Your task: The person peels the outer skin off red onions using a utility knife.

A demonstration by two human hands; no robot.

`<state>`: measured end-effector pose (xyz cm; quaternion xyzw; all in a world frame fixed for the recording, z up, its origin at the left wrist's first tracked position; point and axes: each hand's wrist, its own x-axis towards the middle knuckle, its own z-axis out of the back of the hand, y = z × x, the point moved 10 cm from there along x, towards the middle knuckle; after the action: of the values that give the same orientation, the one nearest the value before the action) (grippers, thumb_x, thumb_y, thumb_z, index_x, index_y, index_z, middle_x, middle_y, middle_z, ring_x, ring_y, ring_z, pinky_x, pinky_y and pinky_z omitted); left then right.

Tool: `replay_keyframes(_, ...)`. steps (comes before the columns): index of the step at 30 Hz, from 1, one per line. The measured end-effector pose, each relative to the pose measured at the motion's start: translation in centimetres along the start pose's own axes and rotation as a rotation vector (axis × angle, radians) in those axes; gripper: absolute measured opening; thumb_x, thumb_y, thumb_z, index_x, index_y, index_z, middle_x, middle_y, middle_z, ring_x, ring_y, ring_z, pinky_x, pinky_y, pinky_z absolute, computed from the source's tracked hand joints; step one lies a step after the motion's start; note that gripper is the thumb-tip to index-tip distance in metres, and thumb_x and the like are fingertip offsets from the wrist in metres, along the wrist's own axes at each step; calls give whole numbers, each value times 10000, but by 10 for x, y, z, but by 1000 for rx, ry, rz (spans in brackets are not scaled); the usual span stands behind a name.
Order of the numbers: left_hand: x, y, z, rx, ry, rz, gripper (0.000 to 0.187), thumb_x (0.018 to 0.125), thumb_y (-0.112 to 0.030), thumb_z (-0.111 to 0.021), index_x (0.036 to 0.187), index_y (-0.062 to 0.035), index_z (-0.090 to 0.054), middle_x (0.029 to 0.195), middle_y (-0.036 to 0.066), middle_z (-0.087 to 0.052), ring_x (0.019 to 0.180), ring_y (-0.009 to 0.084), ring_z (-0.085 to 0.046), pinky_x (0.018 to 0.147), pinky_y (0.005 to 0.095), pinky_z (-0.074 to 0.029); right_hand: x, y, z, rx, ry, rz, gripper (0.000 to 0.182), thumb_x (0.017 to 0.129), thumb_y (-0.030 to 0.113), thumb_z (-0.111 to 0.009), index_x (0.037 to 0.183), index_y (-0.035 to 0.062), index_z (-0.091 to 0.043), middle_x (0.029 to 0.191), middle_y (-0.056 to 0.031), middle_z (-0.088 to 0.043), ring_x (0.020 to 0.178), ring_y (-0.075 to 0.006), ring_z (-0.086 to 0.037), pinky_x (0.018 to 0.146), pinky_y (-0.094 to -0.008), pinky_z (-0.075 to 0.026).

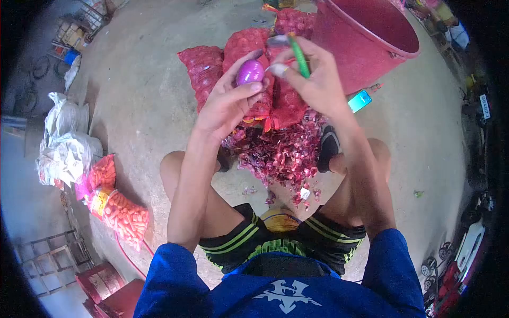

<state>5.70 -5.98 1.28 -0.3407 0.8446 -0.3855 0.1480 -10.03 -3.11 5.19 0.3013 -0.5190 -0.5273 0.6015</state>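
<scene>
- Pinches purple onion (249, 73) between thumb and fingers of left hand (222, 108), likely for steadiness
- Clasps green-handled tool (300, 57) in right hand (319, 79), probably for control
- Holds onion near tool, likely for short reach

Glossy purple onion (250, 73), rounded, smooth, held at the fingertips of the left hand (227, 106), slim green tool (300, 57), tilted, between fingers of the right hand (318, 80)

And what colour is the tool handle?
The tool handle in the right hand is green, clearest in the head view.
</scene>
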Motion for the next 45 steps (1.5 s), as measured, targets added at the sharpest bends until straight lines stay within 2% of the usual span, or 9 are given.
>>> replay_keyframes(2, 0, -4, -4, 153, -26, -35, 743, 914, 15, -780, 1567, -40, -430, 1243, 96, -675, 1140, 200, -690, 975, 336, -584, 3, 6, 19, -60, -89, 0, 590, 874, 118, -820, 1402, -30, -605, 1033, -86, -774, 949, -147, -689, 869, -361, -557)
replay_keyframes(5, -4, -32, -2, 426, -200, -339, 809, 802, 29, -884, 1500, -22, -478, 1247, 99, -672, 1130, 175, -688, 988, 317, -569, 1, 2, 48, -348, -148, 59, 545, 917, 183, -780, 1393, -17, -606, 1060, -170, -771, 936, -235, -730, 871, -382, -559)
replay_keyframes(7, -9, -47, 4, 666, -295, -433, 767, 733, -1, -942, 1390, -24, -546, 1217, 89, -682, 1104, 167, -691, 998, 323, -564, -5, -1, 28, -554, 95, 42, 544, 964, 266, -739, 1397, -28, -591, 1110, -235, -741, 983, -345, -736, 902, -394, -555)
replay_keyframes(8, -8, -48, 10, 669, -299, -432, 767, 733, -1, -942, 1390, -24, -546, 1217, 89, -682, 1104, 167, -691, 998, 323, -564, -9, 13, 21, -505, 47, 177, 505, 1022, 294, -657, 1401, -30, -578, 1093, -260, -724, 1023, -423, -716, 912, -448, -545)
replay_keyframes(11, -10, -61, 6, 930, -319, -573, 730, 737, 22, -928, 1356, -50, -549, 1292, 99, -665, 1160, 190, -678, 987, 336, -583, -14, 23, 0, -183, 190, 49, 429, 1060, 262, -587, 1380, -24, -583, 1065, -280, -703, 1012, -435, -707, 899, -492, -529)
replay_keyframes(20, -20, -70, 2, 1108, -516, -763, 599, 666, 32, -912, 1172, -26, -597, 1143, 102, -645, 1019, 214, -700, 884, 327, -585, -34, 43, -44, -226, 147, 153, 266, 1093, 212, -492, 1207, -15, -569, 889, -320, -648, 895, -535, -632, 800, -608, -460)
replay_keyframes(32, -26, -76, -2, 1240, -587, -796, 621, 578, 20, -907, 1124, -14, -613, 1082, 129, -617, 1020, 317, -652, 884, 390, -544, -34, 48, -46, -327, 112, 240, 211, 1069, 156, -532, 1184, -18, -565, 767, -299, -632, 790, -522, -646, 698, -608, -476)
replay_keyframes(40, -17, -62, 11, 947, -439, -612, 616, 648, 17, -919, 1177, -34, -609, 1096, 84, -694, 983, 168, -700, 904, 329, -575, -33, 46, -40, -419, 194, 174, 224, 1042, 161, -559, 1191, -6, -577, 794, -297, -654, 815, -513, -664, 716, -602, -500)
replay_keyframes(45, -20, -57, 10, 949, -382, -557, 624, 669, -4, -934, 1203, -39, -611, 1084, 68, -720, 994, 151, -707, 921, 330, -573, -38, 45, -35, -450, 228, 193, 247, 1034, 165, -563, 1220, 6, -597, 808, -288, -668, 828, -507, -673, 733, -600, -518)
